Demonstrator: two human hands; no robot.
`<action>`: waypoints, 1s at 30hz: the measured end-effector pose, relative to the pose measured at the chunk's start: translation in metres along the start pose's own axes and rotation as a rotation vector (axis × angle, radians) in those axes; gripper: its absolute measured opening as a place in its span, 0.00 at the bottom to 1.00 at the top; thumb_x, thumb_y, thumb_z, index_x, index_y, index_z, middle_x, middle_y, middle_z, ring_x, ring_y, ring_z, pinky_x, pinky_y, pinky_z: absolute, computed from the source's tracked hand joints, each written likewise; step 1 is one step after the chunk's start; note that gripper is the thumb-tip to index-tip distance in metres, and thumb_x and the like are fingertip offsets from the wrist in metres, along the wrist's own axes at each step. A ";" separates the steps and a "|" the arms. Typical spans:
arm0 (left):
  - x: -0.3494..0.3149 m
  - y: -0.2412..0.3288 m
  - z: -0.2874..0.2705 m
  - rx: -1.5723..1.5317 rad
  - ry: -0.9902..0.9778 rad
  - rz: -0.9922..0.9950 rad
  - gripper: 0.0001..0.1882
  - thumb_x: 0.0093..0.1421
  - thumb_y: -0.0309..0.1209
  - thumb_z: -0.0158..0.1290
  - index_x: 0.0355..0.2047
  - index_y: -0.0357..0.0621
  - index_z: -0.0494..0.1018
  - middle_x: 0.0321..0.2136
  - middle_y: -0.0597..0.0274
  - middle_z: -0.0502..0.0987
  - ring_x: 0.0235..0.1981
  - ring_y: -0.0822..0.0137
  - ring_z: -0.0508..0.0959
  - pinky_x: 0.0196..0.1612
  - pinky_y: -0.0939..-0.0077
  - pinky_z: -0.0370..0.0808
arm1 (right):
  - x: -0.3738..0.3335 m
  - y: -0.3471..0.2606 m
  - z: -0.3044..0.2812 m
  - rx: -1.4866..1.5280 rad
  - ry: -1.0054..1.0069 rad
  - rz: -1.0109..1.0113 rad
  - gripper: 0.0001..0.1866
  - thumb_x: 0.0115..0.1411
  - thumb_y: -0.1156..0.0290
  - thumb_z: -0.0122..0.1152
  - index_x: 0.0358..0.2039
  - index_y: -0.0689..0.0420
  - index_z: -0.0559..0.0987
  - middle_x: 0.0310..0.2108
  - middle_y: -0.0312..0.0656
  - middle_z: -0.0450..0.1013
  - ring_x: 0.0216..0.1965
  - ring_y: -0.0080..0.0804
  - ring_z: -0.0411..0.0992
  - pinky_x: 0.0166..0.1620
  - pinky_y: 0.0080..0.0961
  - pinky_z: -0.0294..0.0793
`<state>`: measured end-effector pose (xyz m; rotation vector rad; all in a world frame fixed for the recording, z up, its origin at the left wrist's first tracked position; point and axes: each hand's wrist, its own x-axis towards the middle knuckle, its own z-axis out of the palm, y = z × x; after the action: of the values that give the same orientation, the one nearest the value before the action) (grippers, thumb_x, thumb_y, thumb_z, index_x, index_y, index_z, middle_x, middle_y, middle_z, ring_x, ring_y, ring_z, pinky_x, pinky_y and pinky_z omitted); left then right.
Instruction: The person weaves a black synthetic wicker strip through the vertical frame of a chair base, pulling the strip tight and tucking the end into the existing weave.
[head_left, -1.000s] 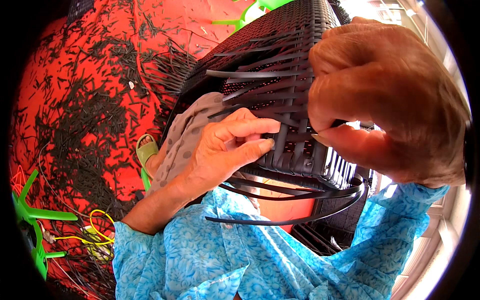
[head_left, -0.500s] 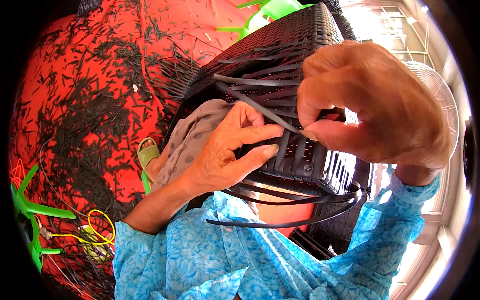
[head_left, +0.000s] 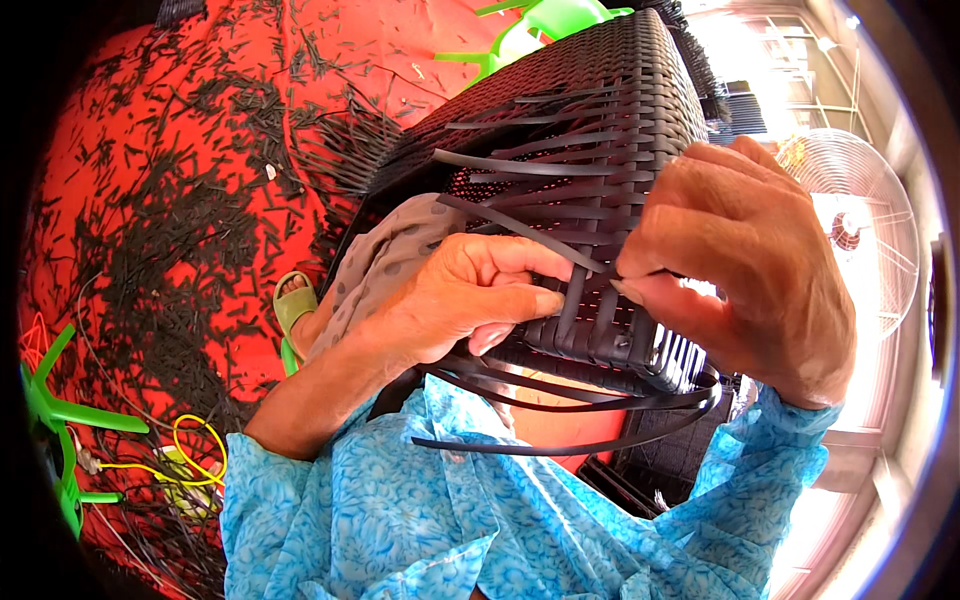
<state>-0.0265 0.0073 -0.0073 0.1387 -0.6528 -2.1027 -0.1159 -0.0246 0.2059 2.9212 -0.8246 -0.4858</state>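
Note:
A dark woven plastic-rattan piece [head_left: 650,130] leans in front of me, its lower part having loose flat strips among the weave. My right hand [head_left: 750,265] is closed at the right of the weave, with thumb and forefinger pinching the end of a flat plastic strip [head_left: 525,232]. That strip slants from upper left down to these fingertips. My left hand [head_left: 465,300] reaches in from the left, its thumb and forefinger drawn together at an upright plastic strip [head_left: 575,305] near the lower edge. Its other fingers curl underneath. Several free strip ends [head_left: 500,162] stick out to the left.
Long loose strips [head_left: 600,405] loop below the woven piece, above my lap. Dark cuttings [head_left: 190,240] litter the red floor covering [head_left: 340,50]. Green plastic stools [head_left: 80,420] stand at the left, beside a yellow cable [head_left: 200,425]. At the right is a fan [head_left: 850,225].
My right hand has come down and closer to the weave, bringing the strip end with it. My left thumb and forefinger have drawn together and moved slightly right.

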 end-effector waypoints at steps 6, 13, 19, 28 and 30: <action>0.004 0.008 -0.001 0.216 -0.012 0.091 0.05 0.55 0.25 0.55 0.33 0.40 0.74 0.12 0.75 0.67 0.11 0.85 0.62 0.13 0.89 0.55 | -0.003 0.002 0.005 0.122 0.082 -0.018 0.10 0.37 0.74 0.66 0.23 0.56 0.74 0.22 0.38 0.67 0.26 0.35 0.68 0.28 0.30 0.64; -0.003 0.014 0.007 0.275 0.043 0.023 0.07 0.55 0.26 0.55 0.34 0.38 0.75 0.12 0.75 0.66 0.12 0.86 0.62 0.14 0.88 0.55 | -0.016 0.000 0.026 0.261 0.227 0.100 0.13 0.35 0.75 0.69 0.22 0.59 0.74 0.21 0.41 0.66 0.25 0.34 0.68 0.26 0.25 0.65; 0.002 0.012 0.007 0.347 0.020 0.023 0.06 0.55 0.26 0.56 0.33 0.40 0.75 0.13 0.76 0.67 0.13 0.86 0.62 0.15 0.89 0.56 | -0.033 -0.010 0.034 0.231 0.323 0.160 0.13 0.35 0.75 0.70 0.23 0.58 0.76 0.23 0.41 0.67 0.26 0.34 0.68 0.28 0.26 0.66; 0.005 0.033 -0.012 0.477 -0.084 0.135 0.04 0.53 0.29 0.56 0.25 0.43 0.73 0.18 0.74 0.70 0.19 0.84 0.67 0.23 0.88 0.61 | -0.050 -0.009 0.074 0.369 0.389 0.125 0.58 0.31 0.56 0.77 0.60 0.64 0.55 0.55 0.56 0.60 0.57 0.48 0.60 0.58 0.43 0.57; -0.002 0.053 -0.016 0.524 -0.068 0.041 0.04 0.53 0.29 0.57 0.25 0.43 0.73 0.18 0.74 0.70 0.19 0.84 0.67 0.23 0.87 0.61 | -0.054 -0.009 0.077 0.384 0.439 0.129 0.55 0.33 0.59 0.77 0.59 0.64 0.56 0.55 0.57 0.60 0.57 0.50 0.59 0.58 0.44 0.57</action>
<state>0.0189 -0.0210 0.0053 0.3412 -1.2266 -1.8605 -0.1794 0.0127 0.1473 3.0835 -1.1233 0.3548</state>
